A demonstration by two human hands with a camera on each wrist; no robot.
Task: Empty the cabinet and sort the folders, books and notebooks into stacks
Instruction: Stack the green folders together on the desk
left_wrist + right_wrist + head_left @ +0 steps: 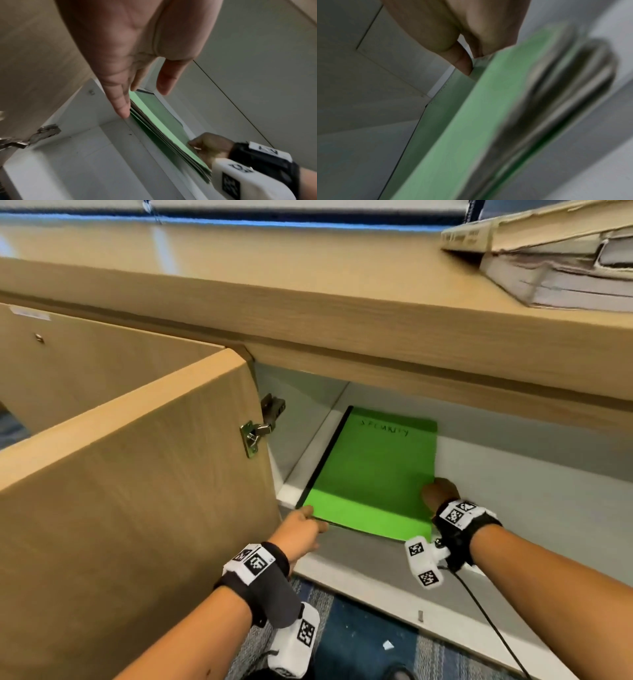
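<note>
A green folder (373, 474) with a black spine lies flat on the white cabinet floor (520, 508), its front edge sticking out past the shelf lip. Handwriting marks its far end. My right hand (440, 494) grips its right edge, thumb on top (464, 65), the fingers hidden beneath. My left hand (303, 525) is at the front left corner with straight fingers (123, 106) alongside the edge and the thumb spread apart. In the left wrist view the green folder (154, 119) shows several layered sheets, and my right hand (211, 146) holds its far corner.
The wooden cabinet door (120, 491) stands open on my left, with its metal hinge (255, 433) close to my left hand. A stack of books and papers (548, 258) lies on the cabinet top (308, 313) at the right. Blue patterned carpet (359, 638) lies below.
</note>
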